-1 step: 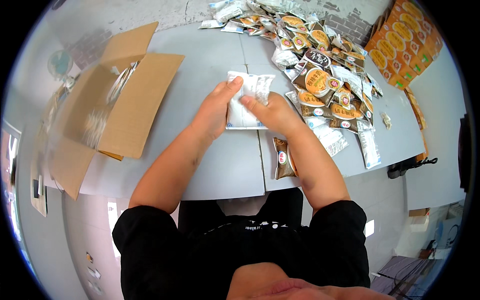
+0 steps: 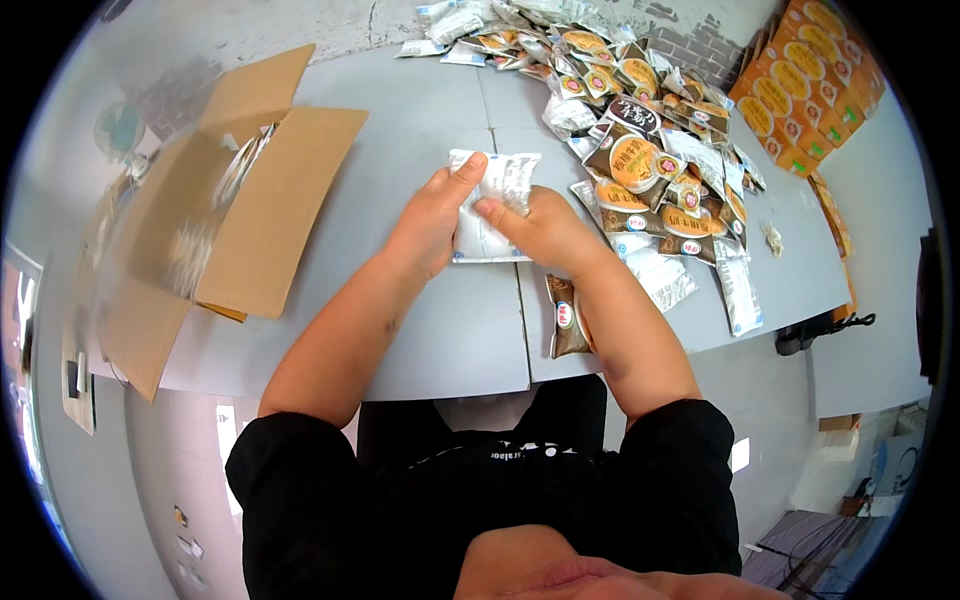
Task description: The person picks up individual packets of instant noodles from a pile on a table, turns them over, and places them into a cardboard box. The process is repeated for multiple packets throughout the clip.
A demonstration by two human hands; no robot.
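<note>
Over the middle of the table I hold a soft white milk pouch (image 2: 487, 235) upright, its plain printed back facing me. My left hand (image 2: 432, 215) grips its left side, thumb on the front. On the right side, my right hand (image 2: 545, 230) has its thumb pressed on the front and its fingers hidden behind. Beneath my right forearm lies a single brown pouch (image 2: 567, 318), partly covered by the arm. A big heap of brown, orange and white pouches (image 2: 635, 165) spreads beyond my right hand.
An open cardboard box (image 2: 285, 210) stands at the left with pouches stacked inside and its flaps spread. Orange printed cartons (image 2: 805, 85) lean at the far right. A small crumpled scrap (image 2: 773, 240) lies on the grey table (image 2: 420, 345), right of the heap.
The white pouch has shifted slightly to the left and its top has tilted a little. My hands keep hold of it.
</note>
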